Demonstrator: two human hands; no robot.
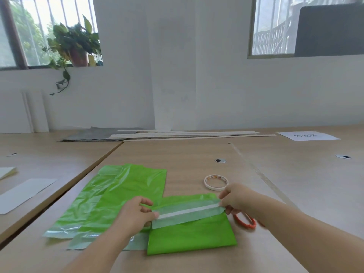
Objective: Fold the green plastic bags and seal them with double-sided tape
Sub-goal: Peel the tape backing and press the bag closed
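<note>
**Now 2 hands pinch the ends of a taped flap**

Both hands are closed on the same pale flap (187, 212) of the folded bag (191, 239). The left hand (137, 211) pinches its left end between thumb and fingers, and the right hand (234, 198) pinches its right end. The flap's long axis runs from one grip to the other, across the person, rising a little toward the right grip. A white tape strip (189, 210) runs along that same axis, down the middle of the flap. Whether its backing is on or off cannot be told.

Below the 2 grips, toward the person, the bag's green body lies flat on the table (197, 152), its long side parallel to the flap. Left of the left grip, and beyond it, a pile of unfolded bags (118, 194) lies flat with its long axis running away from the person. The left forearm covers part of the pile's near edge.

Just beyond the right grip lies a tape roll (216, 182), flat on the table. Under the right wrist, only an orange loop of the scissors (245, 222) shows, and the blades are hidden.
</note>
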